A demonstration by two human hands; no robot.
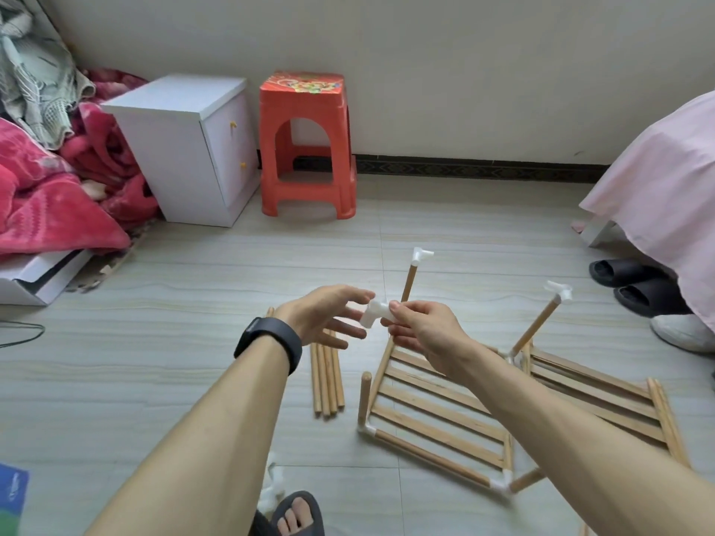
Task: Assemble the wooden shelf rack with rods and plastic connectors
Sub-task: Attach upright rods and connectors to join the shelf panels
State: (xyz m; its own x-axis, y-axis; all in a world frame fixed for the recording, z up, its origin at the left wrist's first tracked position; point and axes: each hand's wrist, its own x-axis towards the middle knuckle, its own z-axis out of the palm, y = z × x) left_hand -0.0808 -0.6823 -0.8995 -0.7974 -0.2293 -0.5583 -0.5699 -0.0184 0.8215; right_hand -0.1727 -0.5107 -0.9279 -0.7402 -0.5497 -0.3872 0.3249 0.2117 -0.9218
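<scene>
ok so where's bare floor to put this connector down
Widest bare floor lies between the stool and the rods, running left toward the blanket. Another strip lies between the rack and the wall, left of the slippers. Crowded: around rack and rods.

Matt wooden rods [327, 381], white plastic connector [375, 314]

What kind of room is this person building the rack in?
Most likely a home bedroom: a rumpled red blanket, a white bedside cabinet, and black slippers on the tiled floor.
</scene>
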